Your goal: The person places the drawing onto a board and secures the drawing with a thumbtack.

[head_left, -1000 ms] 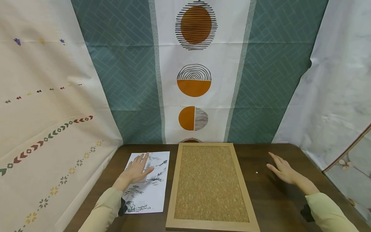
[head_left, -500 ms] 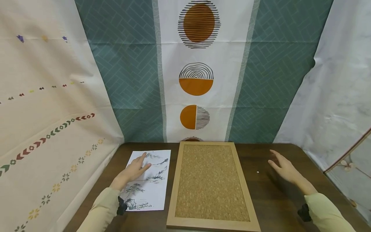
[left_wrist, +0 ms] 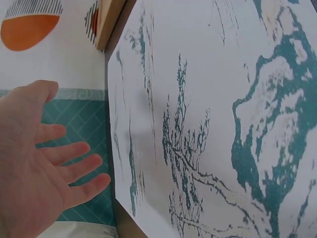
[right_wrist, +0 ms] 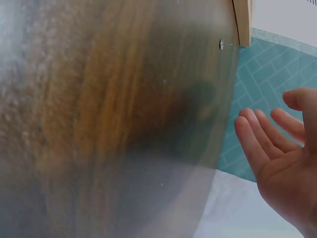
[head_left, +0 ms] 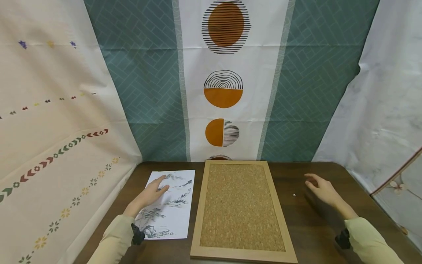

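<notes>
A white sheet of paper [head_left: 178,218] printed with an ink-style landscape lies on the left of the table. Over it hovers my left hand [head_left: 149,194], its fingers loosely extended; in the left wrist view there is a gap between that hand [left_wrist: 44,163] and the sheet. In the middle lies a wood-framed cork board [head_left: 242,209], touched by neither hand. My right hand [head_left: 324,191] hangs above the table on the right, fingers relaxed and holding nothing. Just left of it lies a tiny shiny metallic piece [head_left: 294,195], too small to identify.
The dark wooden table [head_left: 313,242] ends at a patterned teal and white cloth [head_left: 158,143] hanging behind. A cream cloth [head_left: 66,176] drapes along the left side, and a pale one [head_left: 372,146] along the right. Both wrists wear dark bands.
My left hand has drawn slightly back toward me and left over the paper. The right hand's fingers have curled a little more. The paper, board and metallic piece stay in place.
</notes>
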Tool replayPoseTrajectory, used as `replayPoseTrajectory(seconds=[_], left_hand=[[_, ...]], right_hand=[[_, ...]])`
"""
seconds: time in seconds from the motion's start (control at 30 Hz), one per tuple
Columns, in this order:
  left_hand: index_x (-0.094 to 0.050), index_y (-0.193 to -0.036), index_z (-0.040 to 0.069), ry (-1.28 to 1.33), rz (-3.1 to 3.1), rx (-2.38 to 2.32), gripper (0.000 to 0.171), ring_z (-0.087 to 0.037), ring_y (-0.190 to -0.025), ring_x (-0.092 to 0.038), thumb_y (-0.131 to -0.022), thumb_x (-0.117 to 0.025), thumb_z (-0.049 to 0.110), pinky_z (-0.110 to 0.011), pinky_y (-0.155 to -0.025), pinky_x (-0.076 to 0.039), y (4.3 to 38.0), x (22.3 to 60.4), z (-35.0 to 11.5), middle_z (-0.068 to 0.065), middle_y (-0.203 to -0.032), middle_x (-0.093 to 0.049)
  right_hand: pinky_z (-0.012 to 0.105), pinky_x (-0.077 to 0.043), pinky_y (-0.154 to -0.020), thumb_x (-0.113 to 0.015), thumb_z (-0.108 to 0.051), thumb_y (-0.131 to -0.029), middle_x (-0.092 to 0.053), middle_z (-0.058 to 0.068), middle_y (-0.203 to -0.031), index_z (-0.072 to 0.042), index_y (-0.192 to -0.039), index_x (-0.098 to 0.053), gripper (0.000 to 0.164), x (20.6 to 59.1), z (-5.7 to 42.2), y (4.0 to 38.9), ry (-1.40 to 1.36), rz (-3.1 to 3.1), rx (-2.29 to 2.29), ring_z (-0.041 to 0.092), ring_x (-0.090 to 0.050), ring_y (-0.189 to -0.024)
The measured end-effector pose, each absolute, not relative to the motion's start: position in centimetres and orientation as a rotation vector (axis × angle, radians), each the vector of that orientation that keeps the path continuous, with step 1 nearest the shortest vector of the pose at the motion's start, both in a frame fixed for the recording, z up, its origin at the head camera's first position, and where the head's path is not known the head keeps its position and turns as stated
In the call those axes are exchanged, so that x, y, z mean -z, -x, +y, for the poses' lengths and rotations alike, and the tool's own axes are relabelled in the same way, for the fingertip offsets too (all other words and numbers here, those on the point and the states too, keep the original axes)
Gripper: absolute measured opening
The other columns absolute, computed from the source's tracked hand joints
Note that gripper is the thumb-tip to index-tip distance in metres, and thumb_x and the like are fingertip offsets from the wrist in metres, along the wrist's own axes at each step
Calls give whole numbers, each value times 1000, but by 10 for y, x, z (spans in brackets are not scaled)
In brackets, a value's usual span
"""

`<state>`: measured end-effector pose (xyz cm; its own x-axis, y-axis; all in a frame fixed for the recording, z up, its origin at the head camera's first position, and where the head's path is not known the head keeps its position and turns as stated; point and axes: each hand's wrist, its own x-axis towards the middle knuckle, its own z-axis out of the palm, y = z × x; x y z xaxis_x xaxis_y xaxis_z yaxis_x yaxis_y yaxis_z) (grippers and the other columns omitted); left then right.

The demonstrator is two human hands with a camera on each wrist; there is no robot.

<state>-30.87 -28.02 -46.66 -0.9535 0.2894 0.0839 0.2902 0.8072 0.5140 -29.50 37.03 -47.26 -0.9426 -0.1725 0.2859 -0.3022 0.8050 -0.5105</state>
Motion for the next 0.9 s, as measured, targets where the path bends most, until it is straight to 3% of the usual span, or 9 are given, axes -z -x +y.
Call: replayPoseTrajectory(seconds=[0.27, 0.37, 0.5, 0.73, 0.9], left_hand=[[-35, -144, -5, 344, -2968, 953, 57, -46, -117, -55, -101, -50, 29, -54, -95, -46, 309, 467, -284, -33, -134, -50], [-38, -142, -5, 313, -2942, 986, 52, -43, -111, -59, -100, -50, 24, -52, -90, -49, 308, 465, -284, -31, -126, -57], [-46, -137, -6, 269, -2913, 1020, 46, -41, -105, -63, -99, -52, 20, -48, -85, -52, 306, 465, -287, -27, -116, -64], [-57, -125, -8, 139, -2896, 1040, 37, -27, -85, -69, -97, -51, 15, -36, -70, -53, 300, 466, -294, -23, -105, -69], [-60, -120, -9, -3, -2869, 974, 36, -36, -93, -67, -96, -47, 15, -44, -76, -53, 296, 466, -298, -28, -107, -67]], right_hand=[[33, -51, -67, -59, -12, -94, -69, 21, -104, 3, -116, -63, 26, 474, 366, 293, -368, -2823, -798, 32, -67, -89], [36, -52, -68, -61, -11, -94, -70, 19, -102, 1, -111, -66, 22, 474, 366, 294, -375, -2829, -787, 32, -68, -89], [35, -53, -69, -63, -12, -92, -72, 15, -101, -1, -108, -68, 20, 475, 366, 296, -415, -2843, -775, 29, -68, -88], [25, -51, -67, -69, -12, -87, -73, 8, -94, -3, -100, -70, 16, 481, 367, 298, -510, -2890, -776, 12, -66, -79], [25, -51, -67, -70, -11, -85, -73, 5, -91, -6, -96, -71, 12, 485, 363, 298, -550, -2907, -774, 8, -65, -78]])
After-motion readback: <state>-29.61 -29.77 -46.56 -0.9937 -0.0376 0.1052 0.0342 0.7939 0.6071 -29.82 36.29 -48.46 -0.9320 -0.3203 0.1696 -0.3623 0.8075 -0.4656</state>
